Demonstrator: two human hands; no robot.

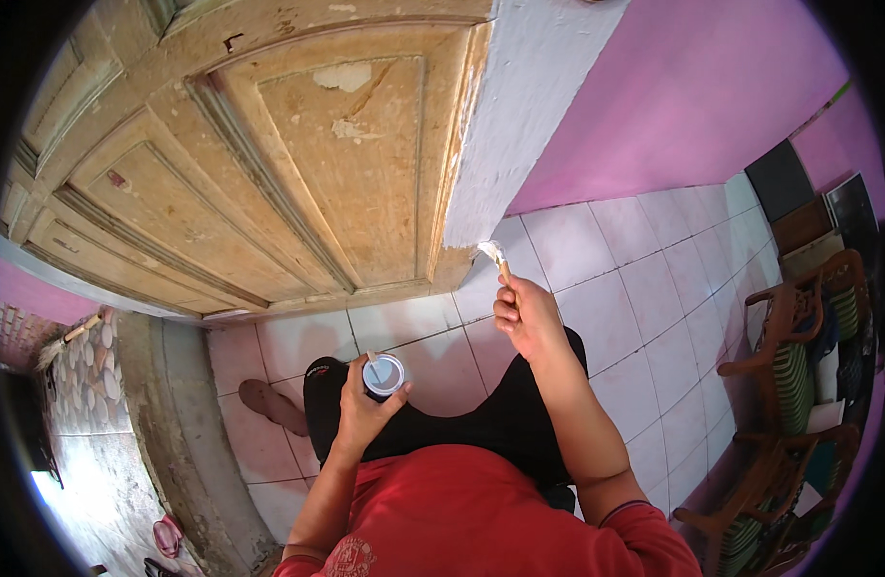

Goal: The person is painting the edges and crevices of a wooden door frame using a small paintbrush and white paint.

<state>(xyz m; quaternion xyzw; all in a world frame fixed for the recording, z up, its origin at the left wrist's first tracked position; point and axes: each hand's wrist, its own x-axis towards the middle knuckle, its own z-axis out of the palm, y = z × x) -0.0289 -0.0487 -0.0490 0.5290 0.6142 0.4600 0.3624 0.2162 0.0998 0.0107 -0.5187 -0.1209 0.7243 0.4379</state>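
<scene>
My right hand (525, 313) is closed around the wooden handle of a paintbrush (494, 255). White paint covers its bristles, which are at the lower end of the door's edge (500, 125). That edge is coated pale bluish white, with a bare wood strip at its bottom. The door's panelled face (341, 163) is worn yellowish wood with chipped patches. Held in front of my lap, a small open paint can (384, 375) sits in my left hand (367, 402), fingers wrapped round it. Greyish-white paint and what looks like a thin stick show inside the can.
White tiles (615, 298) cover the floor, with a pink wall (663, 106) behind the door. Wooden chairs with striped cushions (794, 385) stand at the right. A brown sandal (269, 406) lies left of my knee, near a raised concrete sill (197, 423).
</scene>
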